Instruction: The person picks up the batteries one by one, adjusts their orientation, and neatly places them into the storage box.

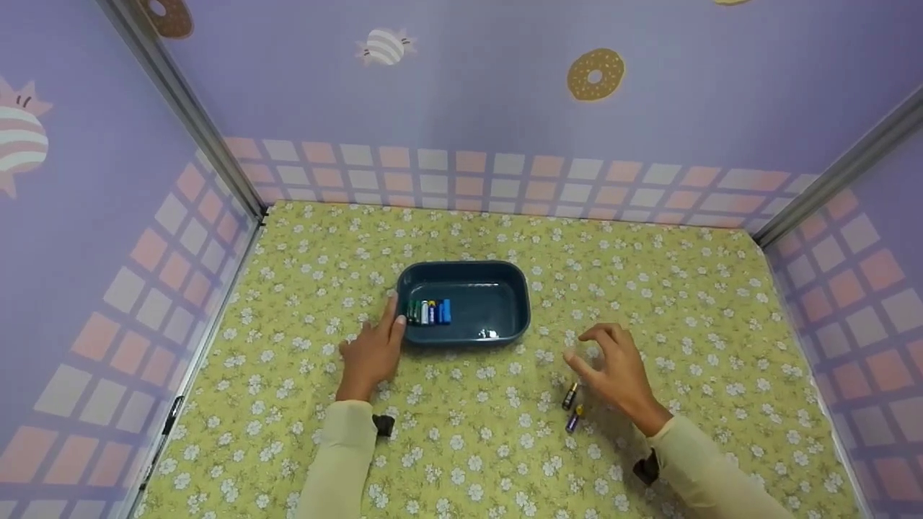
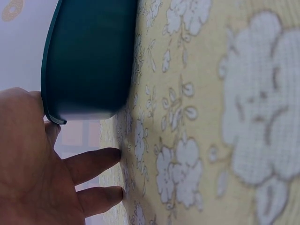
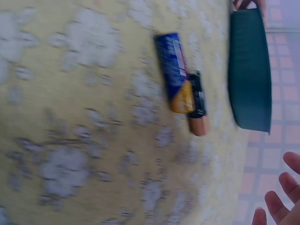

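Note:
A dark teal plastic tray point(image 1: 505, 337) stands on the cloth. Several batteries point(image 1: 424, 313) in green, white, purple and blue lie side by side along its left end. My left hand point(image 1: 371, 353) holds the tray's left rim between thumb and index finger; in the left wrist view its other fingers point(image 2: 96, 164) spread down toward the cloth. To the right, my right hand point(image 1: 613, 367) hovers with thumb and fingers curved apart and nothing between them. Just left of it lie two loose batteries: a black and copper one point(image 1: 570, 396) and a purple and yellow one point(image 1: 575, 419).
A yellow flowered cloth point(image 1: 469, 432) covers the table. Purple panels with a pink and white check border stand at the back point(image 1: 490, 94), left point(image 1: 65, 238) and right point(image 1: 872, 267), joined by grey metal posts point(image 1: 187, 101).

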Demonstrator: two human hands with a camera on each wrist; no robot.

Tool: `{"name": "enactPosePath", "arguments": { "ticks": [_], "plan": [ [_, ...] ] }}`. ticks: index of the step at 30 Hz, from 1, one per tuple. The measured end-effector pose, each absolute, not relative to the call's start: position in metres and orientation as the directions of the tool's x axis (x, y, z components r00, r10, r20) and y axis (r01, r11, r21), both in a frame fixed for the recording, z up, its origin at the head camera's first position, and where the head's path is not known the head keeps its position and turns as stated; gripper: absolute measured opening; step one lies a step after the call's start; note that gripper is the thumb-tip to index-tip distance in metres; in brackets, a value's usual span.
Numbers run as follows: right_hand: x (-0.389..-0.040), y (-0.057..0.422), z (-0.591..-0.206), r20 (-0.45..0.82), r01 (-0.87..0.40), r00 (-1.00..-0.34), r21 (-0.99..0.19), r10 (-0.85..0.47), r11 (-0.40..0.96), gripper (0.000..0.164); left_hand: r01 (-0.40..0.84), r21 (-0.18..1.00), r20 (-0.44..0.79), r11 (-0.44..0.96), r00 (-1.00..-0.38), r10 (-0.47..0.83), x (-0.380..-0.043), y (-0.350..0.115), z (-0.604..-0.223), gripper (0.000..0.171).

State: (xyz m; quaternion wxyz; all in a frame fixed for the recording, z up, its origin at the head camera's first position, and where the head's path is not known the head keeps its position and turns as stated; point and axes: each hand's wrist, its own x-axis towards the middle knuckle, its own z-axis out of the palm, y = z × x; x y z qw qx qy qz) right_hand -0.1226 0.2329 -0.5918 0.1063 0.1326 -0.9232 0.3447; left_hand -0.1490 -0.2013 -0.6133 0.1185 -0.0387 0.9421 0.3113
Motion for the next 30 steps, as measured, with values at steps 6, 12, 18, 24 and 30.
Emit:
{"name": "enactPosePath", "arguments": {
  "ticks": [6,12,18,24,30],
  "plan": [
    [-0.107,0.233,-0.608,0.233,-0.292,-0.954,-0.567,-0.189,0.771,0.054,-0.142,0.558,-0.250,0.818,-0.968,0.002,-0.149,-0.202,-0.613,0.067],
    [-0.095,0.232,-0.620,0.204,-0.283,-0.957,-0.506,-0.206,0.815,0.060,-0.150,0.569,-0.255,0.808,-0.967,0.000,-0.148,-0.201,-0.610,0.067],
    [-0.087,0.231,-0.626,0.140,-0.248,-0.969,-0.472,-0.206,0.846,0.062,-0.153,0.569,-0.258,0.808,-0.966,-0.001,-0.149,-0.200,-0.610,0.067],
    [-0.082,0.230,-0.630,0.108,-0.222,-0.975,-0.463,-0.194,0.858,0.060,-0.156,0.563,-0.263,0.812,-0.965,-0.003,-0.149,-0.201,-0.610,0.068],
    [-0.081,0.230,-0.632,0.110,-0.214,-0.977,-0.464,-0.184,0.859,0.056,-0.159,0.557,-0.268,0.815,-0.963,-0.005,-0.149,-0.200,-0.610,0.069]
  ]
}}
